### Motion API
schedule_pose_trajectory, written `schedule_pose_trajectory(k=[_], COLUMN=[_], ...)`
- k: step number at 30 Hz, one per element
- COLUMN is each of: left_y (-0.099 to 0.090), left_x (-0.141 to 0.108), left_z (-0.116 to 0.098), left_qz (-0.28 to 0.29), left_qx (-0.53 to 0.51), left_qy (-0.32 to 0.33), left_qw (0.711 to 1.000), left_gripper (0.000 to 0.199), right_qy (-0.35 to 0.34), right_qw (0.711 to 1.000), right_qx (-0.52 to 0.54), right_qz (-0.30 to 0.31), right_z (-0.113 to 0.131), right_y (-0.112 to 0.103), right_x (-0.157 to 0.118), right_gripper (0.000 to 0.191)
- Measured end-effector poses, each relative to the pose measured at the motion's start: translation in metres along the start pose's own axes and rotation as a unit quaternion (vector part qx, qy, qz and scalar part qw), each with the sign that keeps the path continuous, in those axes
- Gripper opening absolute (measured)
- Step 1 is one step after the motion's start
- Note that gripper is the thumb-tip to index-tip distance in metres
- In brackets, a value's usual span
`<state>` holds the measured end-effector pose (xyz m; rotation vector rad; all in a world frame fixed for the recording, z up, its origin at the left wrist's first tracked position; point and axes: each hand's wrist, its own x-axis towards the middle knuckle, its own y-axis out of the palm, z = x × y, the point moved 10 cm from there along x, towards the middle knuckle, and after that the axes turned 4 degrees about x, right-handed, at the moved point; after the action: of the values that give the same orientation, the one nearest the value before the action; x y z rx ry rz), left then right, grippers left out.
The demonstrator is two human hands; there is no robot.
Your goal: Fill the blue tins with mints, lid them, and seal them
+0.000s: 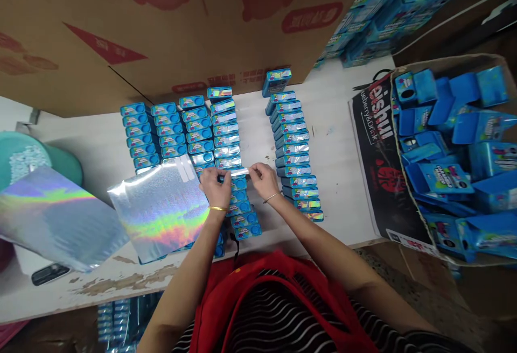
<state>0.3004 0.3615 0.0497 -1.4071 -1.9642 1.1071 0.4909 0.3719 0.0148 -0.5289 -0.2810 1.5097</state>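
A narrow silvery sticker strip (239,172) is stretched between my two hands, above a column of small blue boxes (247,218). My left hand (216,186) is closed on its left end, beside a small dark thing I cannot make out. Fingertips of my right hand (263,181) pinch the other end. Left of my hands, a holographic sticker sheet (161,207) lies over several blue boxes, with a few strips at its top edge. Another column of boxes (294,140), with shiny strips on their ends, stands to the right.
A large cardboard carton (169,35) walls off the back. On the right, an open box (374,170) is full of blue packages. At left are a second holographic sheet (76,224), a teal tub (67,162) and a dark phone-like object (50,274). Scissors (374,80) lie behind the box.
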Motion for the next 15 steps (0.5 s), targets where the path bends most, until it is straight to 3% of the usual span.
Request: schedule_pose_trajectory(k=[4, 6, 9, 12, 15], left_y=[0.005, 0.003, 0.002, 0.006, 0.006], left_x=[0.001, 0.003, 0.006, 0.005, 0.003], left_z=[-0.001, 0.001, 0.006, 0.004, 0.002], left_qz=[0.025, 0.025, 0.036, 0.051, 0.055], left_qx=[0.076, 0.096, 0.118, 0.132, 0.133], left_qy=[-0.001, -0.020, -0.051, -0.048, -0.032], left_qw=[0.997, 0.995, 0.991, 0.989, 0.989], left_gripper=[0.012, 0.025, 0.041, 0.036, 0.031], right_qy=[0.040, 0.060, 0.009, -0.062, -0.076], right_qw=[0.997, 0.993, 0.993, 0.996, 0.986], right_qx=[0.059, 0.102, 0.114, 0.038, -0.103], right_qz=[0.010, -0.004, -0.011, 0.055, 0.111], right_z=[-0.020, -0.028, -0.021, -0.011, -0.013], right_y=[0.012, 0.015, 0.017, 0.026, 0.027], right_x=[0.001, -0.004, -0.019, -0.036, -0.039], right_gripper=[0.020, 0.021, 0.032, 0.040, 0.047])
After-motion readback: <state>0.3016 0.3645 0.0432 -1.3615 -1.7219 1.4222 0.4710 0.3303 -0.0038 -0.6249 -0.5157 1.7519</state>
